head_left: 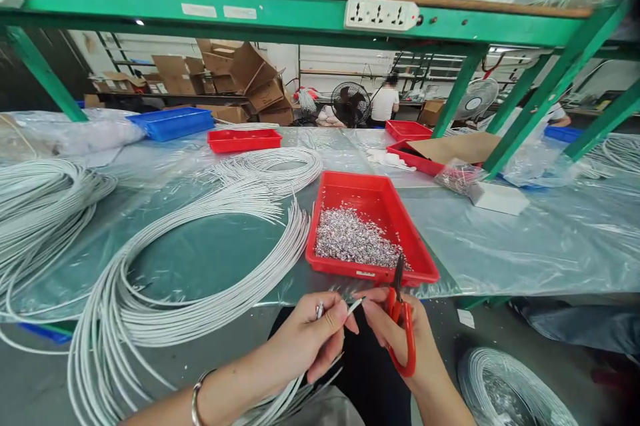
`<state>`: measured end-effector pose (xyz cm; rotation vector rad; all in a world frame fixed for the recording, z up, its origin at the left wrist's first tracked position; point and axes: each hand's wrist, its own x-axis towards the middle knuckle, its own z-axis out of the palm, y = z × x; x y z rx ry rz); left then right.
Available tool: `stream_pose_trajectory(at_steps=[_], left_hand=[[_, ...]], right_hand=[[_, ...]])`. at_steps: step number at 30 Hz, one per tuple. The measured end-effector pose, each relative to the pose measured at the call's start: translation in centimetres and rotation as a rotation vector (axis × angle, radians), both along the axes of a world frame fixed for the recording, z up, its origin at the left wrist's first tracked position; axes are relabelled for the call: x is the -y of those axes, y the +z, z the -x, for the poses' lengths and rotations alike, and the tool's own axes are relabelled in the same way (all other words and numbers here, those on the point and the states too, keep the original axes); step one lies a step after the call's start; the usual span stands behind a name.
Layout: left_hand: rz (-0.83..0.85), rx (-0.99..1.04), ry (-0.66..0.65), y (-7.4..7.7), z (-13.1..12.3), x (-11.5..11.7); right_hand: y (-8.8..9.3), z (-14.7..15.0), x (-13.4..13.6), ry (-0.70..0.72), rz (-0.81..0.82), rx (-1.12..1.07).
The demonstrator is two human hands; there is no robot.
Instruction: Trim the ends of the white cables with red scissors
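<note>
A bracelet (197, 399) circles the left forearm (240, 376). The left hand (317, 329) pinches a white cable (355, 307) near its tip, above the lap; the right hand (417, 329), fingertips narrowed beside that tip, also holds orange-handled scissors (410, 339). Just beyond sits a red tray (413, 239) of small shiny bits (350, 236); looped cables (175, 316) lie to the left.

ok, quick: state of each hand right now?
Left hand: closed, pinching a white cable near its end.
Right hand: closed, holding orange-handled scissors, also at the cable's tip.
</note>
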<state>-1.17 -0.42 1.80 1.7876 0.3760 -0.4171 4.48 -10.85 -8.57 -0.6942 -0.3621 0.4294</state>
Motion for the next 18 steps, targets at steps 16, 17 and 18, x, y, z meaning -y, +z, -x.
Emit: stream_pose_trajectory(at_steps=[16, 17, 18], left_hand=[[0.306, -0.492, -0.176, -2.4, 0.0, -0.9], [0.258, -0.453, -0.173, -3.6, -0.3, -0.8], [0.224, -0.412, -0.152, -5.0, -0.8, -0.7]], right_hand=[[0.1, -1.8, 2.3, 0.596, -0.21, 0.356], [0.3, -1.8, 2.3, 0.611, -0.233, 0.346], [0.4, -1.8, 2.3, 0.614, -0.264, 0.345]])
